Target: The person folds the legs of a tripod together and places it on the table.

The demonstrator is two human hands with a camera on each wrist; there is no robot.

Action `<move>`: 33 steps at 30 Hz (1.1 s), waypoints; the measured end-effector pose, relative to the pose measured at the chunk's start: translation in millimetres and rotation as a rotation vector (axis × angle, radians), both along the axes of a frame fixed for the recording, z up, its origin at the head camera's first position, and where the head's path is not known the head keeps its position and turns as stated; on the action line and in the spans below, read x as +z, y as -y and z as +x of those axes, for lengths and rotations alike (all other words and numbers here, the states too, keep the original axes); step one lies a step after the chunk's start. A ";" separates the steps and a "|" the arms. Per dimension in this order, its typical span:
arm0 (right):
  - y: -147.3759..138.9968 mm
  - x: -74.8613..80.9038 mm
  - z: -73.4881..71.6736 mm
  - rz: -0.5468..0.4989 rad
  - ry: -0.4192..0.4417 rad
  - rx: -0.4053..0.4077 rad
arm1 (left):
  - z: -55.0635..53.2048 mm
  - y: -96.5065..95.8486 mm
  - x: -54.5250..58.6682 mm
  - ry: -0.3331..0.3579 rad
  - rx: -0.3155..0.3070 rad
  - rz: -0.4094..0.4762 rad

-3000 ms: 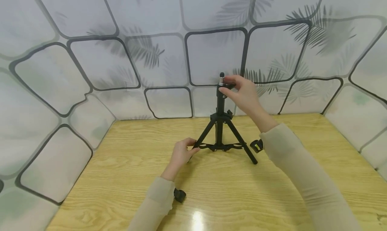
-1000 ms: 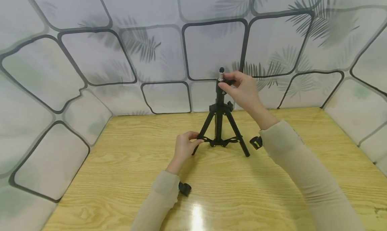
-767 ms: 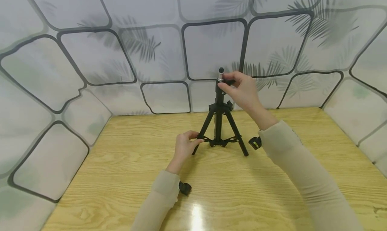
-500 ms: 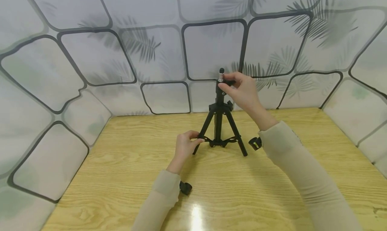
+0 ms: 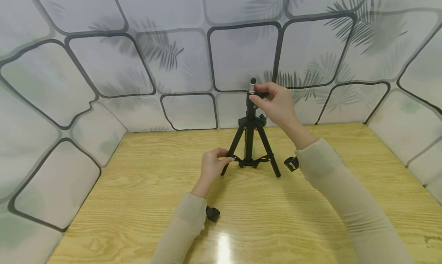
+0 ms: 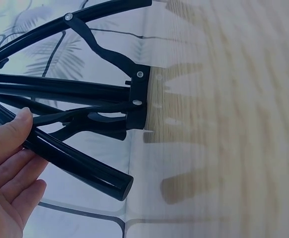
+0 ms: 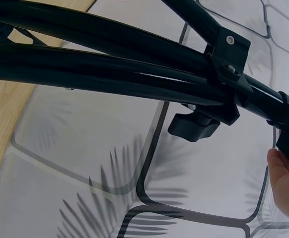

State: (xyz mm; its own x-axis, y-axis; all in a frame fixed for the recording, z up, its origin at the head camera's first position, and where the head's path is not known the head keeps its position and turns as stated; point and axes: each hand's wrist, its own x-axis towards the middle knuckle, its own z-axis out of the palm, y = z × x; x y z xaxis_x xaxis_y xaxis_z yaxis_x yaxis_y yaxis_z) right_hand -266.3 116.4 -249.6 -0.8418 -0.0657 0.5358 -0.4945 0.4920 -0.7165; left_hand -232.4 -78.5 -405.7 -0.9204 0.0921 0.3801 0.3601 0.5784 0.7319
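Observation:
A black tripod stand with a silver, black-capped tip stands upright on the table, its legs partly spread. My left hand pinches the left leg between thumb and fingers, just where a brace joins it. In the left wrist view, that leg ends in a rounded foot past my fingers. At the top collar, my right hand grips the black clamp knob on the column. Only part of the right hand shows in the right wrist view, beside the collar. A lower knob on the leg hub is untouched.
The wooden table meets a patterned fabric backdrop close behind the tripod, with more fabric at both sides. A dark device sits at the left cuff, and another at the right cuff.
The tripod's legs have drawn closer together over the three seconds, their feet nearer the column. My left hand has moved slightly inward with the left leg; the right hand keeps its hold.

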 end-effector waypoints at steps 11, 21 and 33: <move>0.5 -0.3 -1.1 -0.006 -0.002 0.008 | -2.3 -1.4 -0.3 0.006 0.010 0.007; 0.2 0.8 -0.3 0.006 -0.003 0.003 | -2.6 -4.0 1.8 0.035 0.017 0.045; 0.3 -0.2 0.0 0.003 -0.012 0.007 | -1.6 -6.0 3.7 0.029 0.016 0.074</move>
